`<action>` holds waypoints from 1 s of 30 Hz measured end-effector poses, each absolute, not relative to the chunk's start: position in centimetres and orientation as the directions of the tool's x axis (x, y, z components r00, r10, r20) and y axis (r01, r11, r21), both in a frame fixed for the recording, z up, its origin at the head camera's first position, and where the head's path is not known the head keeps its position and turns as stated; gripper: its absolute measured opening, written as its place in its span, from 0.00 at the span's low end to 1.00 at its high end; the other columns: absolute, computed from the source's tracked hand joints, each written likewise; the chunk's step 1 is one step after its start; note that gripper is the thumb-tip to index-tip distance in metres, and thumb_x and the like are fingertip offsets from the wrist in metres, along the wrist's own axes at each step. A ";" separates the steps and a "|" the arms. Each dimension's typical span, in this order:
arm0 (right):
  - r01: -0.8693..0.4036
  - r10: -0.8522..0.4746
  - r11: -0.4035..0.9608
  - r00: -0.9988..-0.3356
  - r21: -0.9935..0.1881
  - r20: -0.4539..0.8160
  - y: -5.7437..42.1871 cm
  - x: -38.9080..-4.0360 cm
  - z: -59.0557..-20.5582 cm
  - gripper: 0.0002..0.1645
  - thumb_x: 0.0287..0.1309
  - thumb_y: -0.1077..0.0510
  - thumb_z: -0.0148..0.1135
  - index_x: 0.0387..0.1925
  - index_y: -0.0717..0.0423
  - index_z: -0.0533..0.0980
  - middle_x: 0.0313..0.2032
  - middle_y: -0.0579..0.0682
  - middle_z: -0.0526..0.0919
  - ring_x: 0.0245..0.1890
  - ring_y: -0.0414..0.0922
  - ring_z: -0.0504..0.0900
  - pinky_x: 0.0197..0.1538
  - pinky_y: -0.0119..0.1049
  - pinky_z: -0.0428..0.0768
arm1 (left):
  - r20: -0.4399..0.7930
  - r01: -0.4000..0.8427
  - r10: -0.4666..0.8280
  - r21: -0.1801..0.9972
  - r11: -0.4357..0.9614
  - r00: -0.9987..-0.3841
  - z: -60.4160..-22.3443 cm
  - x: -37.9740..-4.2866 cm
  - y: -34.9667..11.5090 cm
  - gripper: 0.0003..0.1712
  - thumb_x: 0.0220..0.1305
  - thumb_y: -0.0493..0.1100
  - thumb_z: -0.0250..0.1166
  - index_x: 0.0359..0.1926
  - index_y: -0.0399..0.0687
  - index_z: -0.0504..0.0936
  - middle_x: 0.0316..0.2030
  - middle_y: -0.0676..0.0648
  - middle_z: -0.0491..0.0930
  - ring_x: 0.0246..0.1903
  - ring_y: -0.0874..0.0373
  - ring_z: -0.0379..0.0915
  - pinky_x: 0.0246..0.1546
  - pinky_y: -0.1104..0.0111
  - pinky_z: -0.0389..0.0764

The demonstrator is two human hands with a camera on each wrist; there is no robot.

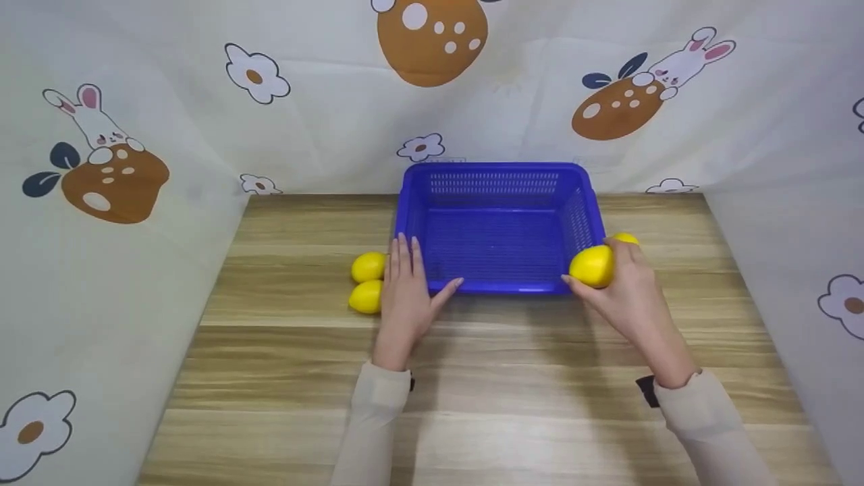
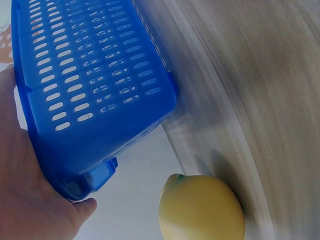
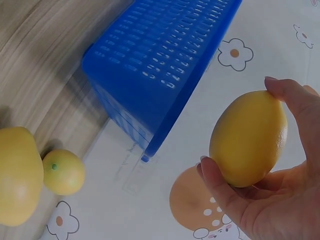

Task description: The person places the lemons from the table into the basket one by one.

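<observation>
A blue plastic basket (image 1: 496,246) with slotted walls stands upright on the table, its inside bare. My left hand (image 1: 407,290) rests on its front left corner, fingers straight along the left rim and thumb spread at the front rim. Between thumb and fingertips my right hand (image 1: 624,287) holds a yellow lemon (image 3: 249,139), raised beside the basket's front right corner. Two lemons (image 1: 368,267) lie left of the basket, partly behind the left hand. On the right side, the right wrist view shows two more lemons (image 3: 63,171) on the table.
The wood-grain table (image 1: 283,405) runs back to a pale cloth (image 1: 324,121) printed with rabbits and flowers, which hangs at the back and on both sides. The basket's back edge is close to this cloth. Dark bands (image 1: 648,390) sit at both wrists.
</observation>
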State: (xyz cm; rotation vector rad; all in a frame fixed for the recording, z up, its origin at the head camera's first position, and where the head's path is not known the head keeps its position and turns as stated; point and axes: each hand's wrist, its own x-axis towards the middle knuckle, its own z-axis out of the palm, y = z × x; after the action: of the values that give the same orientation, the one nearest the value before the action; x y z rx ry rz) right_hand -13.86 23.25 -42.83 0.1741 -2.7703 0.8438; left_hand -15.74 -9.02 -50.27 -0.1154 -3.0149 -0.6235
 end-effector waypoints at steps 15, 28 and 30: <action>-0.184 -0.052 0.816 -0.968 -0.548 0.247 22.4 -15.0 -42.3 0.49 0.55 0.49 0.81 0.65 0.78 0.69 0.56 0.76 0.76 0.48 0.69 0.80 0.53 0.67 0.84 | 0.084 0.084 0.055 0.394 0.915 -0.995 -50.3 -15.8 -9.0 0.64 0.71 0.77 0.55 0.83 0.33 0.46 0.84 0.32 0.37 0.84 0.40 0.34 0.84 0.52 0.40; -0.160 -0.058 0.821 -0.978 -0.548 0.199 21.6 -15.7 -41.7 0.52 0.57 0.46 0.80 0.68 0.76 0.67 0.62 0.76 0.73 0.52 0.71 0.79 0.57 0.67 0.82 | 0.079 0.084 0.056 0.401 0.912 -0.995 -50.1 -15.7 -8.9 0.64 0.70 0.77 0.55 0.83 0.33 0.45 0.84 0.32 0.37 0.84 0.40 0.34 0.84 0.52 0.41; -0.161 -0.063 0.819 -0.979 -0.551 0.192 21.3 -15.9 -41.6 0.52 0.57 0.45 0.79 0.69 0.76 0.66 0.63 0.76 0.73 0.53 0.71 0.79 0.58 0.67 0.82 | 0.082 0.084 0.056 0.403 0.911 -0.995 -50.1 -15.7 -8.9 0.64 0.71 0.77 0.55 0.83 0.33 0.45 0.84 0.31 0.37 0.84 0.40 0.34 0.84 0.52 0.40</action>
State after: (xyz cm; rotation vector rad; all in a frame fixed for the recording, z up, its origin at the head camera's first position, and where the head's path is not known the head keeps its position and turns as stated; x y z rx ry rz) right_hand -15.88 21.32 -41.57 0.1756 -2.8366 0.8815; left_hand -15.66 -8.94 -50.13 -0.1102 -3.0035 -0.6384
